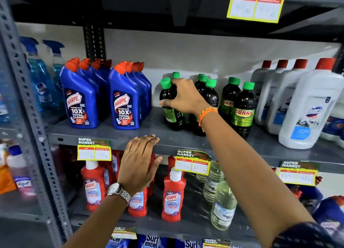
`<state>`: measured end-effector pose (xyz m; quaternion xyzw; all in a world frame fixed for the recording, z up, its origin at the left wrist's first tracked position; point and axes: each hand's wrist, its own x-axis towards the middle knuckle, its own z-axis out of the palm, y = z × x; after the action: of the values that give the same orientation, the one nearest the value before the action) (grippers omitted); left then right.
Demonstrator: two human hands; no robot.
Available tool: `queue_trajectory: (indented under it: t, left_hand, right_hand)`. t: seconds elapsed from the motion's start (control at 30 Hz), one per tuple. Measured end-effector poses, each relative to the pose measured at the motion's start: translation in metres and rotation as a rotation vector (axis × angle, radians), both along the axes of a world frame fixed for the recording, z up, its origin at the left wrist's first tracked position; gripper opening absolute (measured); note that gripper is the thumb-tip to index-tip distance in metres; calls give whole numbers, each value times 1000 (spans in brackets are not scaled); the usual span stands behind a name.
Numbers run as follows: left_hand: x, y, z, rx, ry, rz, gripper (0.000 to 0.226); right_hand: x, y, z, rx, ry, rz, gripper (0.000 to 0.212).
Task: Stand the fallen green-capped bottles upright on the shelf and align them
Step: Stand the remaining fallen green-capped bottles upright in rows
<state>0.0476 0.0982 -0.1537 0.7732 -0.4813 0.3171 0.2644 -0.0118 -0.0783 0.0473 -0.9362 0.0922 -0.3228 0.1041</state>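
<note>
My right hand reaches onto the grey metal shelf and wraps around a dark plastic bottle with a green screw cap, fingers curled over its shoulder and thumb pressed against its left side. The bottle stands on the shelf, its cap leaning slightly to the left, at the left end of the green-capped group. A second green cap shows just behind it. A braided orange wristband circles that wrist.

To the right of the held bottle, more dark green-capped bottles stand upright in short rows running back from the shelf edge: one row partly hidden by my wrist, and another fronted by a bottle with a green and yellow "SUNNY" label. None of the green-capped bottles in view lies on its side.

My left hand is flat against the front lip of the shelf, below and left of the held bottle, fingers straight and pressed close together, thumb out to the side, holding nothing. A thin ring sits on one finger and a silver metal watch on the wrist.

Left of the held bottle stand two rows of blue "Harpic" bottles with red caps. Far right of it stand large white jugs with red caps. Yellow "Super Market" price tags hang from the shelf's lip, and red Harpic bottles stand on the level beneath.
</note>
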Motion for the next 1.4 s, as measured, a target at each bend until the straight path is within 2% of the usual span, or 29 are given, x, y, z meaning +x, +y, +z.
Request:
queue_trajectory:
  t: [0.1, 0.17, 0.3, 0.43, 0.67, 0.77, 0.87, 0.93, 1.0, 1.1, 1.17, 1.3, 1.4]
  left_hand:
    - [1, 1, 0, 9, -8, -3, 51]
    - [2, 2, 1, 17, -17, -8, 51]
    - [3, 3, 1, 13, -21, -28, 50]
    - [5, 1, -2, 16, -47, -25, 50]
    - [6, -1, -5, -11, -51, -24, 50]
    - [6, 0, -4, 8, -33, -27, 53]
    - [4, -1, -5, 7, 5, -27, 56]
    - [3, -1, -6, 3, 16, -21, 56]
    - [3, -2, -6, -2, 17, -17, 56]
    - [3, -3, -6, -5, 15, -15, 55]
    - [3, -3, -6, 2, 9, -11, 56]
    - [3, -3, -7, -5, 3, -11, 56]
    - [3, -4, -8, -7, 1, -11, 56]
  right_hand:
    - [4, 0, 2, 304, -157, -30, 51]
    - [8, 1, 0, 383, -195, -66, 43]
    - [14, 3, -3, 425, -156, -74, 39]
    - [18, 7, 9, 384, -52, -108, 65]
    - [16, 17, 9, 242, -111, -306, 75]
    - [18, 9, 8, 330, -159, -266, 59]
    - [15, 3, 6, 506, -153, -119, 27]
    - [13, 0, 6, 546, -148, -79, 19]
    - [13, 1, 7, 514, -159, -62, 26]
    - [20, 2, 1, 350, -145, -163, 66]
    - [23, 4, -1, 285, -159, -223, 72]
    - [20, 0, 7, 414, -112, -122, 31]
    - [18, -3, 6, 474, -76, -87, 24]
